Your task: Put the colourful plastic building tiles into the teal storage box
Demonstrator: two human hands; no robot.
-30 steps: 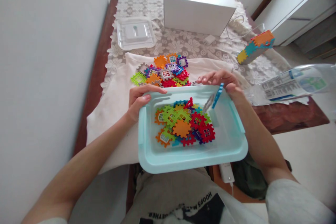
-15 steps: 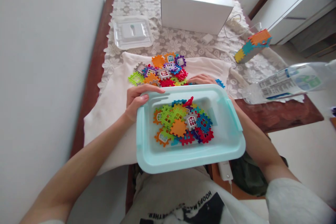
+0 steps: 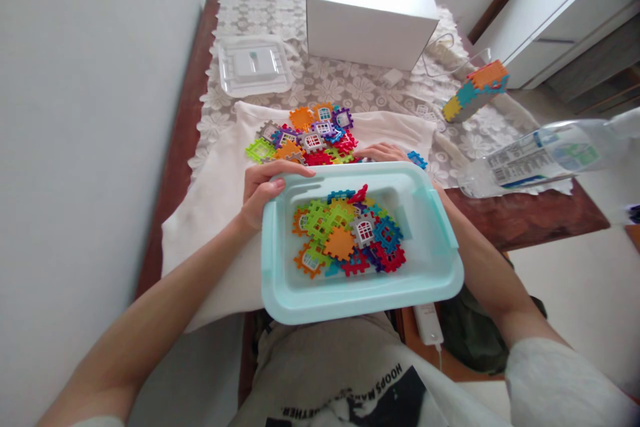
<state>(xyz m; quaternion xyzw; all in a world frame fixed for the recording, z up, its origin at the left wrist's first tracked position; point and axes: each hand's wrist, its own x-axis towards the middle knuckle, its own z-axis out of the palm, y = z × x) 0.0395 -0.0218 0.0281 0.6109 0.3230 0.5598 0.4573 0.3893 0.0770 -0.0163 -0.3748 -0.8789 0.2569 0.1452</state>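
A light-blue plastic tub (image 3: 360, 303) is tilted toward me in front of my body, with a heap of colourful interlocking plastic tiles (image 3: 345, 233) inside. My left hand (image 3: 263, 190) is closed on its far left corner, thumb on the rim and fingers along the edge. Behind the far rim, my right hand (image 3: 383, 152) lies with fingers stretched out, fingertips at the right side of a loose pile of similar tiles (image 3: 310, 137). The tub hides its palm and wrist. A blue tile (image 3: 417, 159) lies just right of that hand.
The loose pile rests on a white cloth (image 3: 215, 213) over a lace tablecloth (image 3: 310, 83). Farther back are a clear plastic lid (image 3: 255, 65) and a white box (image 3: 370, 20). On the right stand a joined tile block (image 3: 475, 92) and a plastic bottle (image 3: 545, 153) on its side.
The view has shifted slightly, so the table things sit a little lower. Both hands, the tub and the tiles keep nearly the same places relative to one another.
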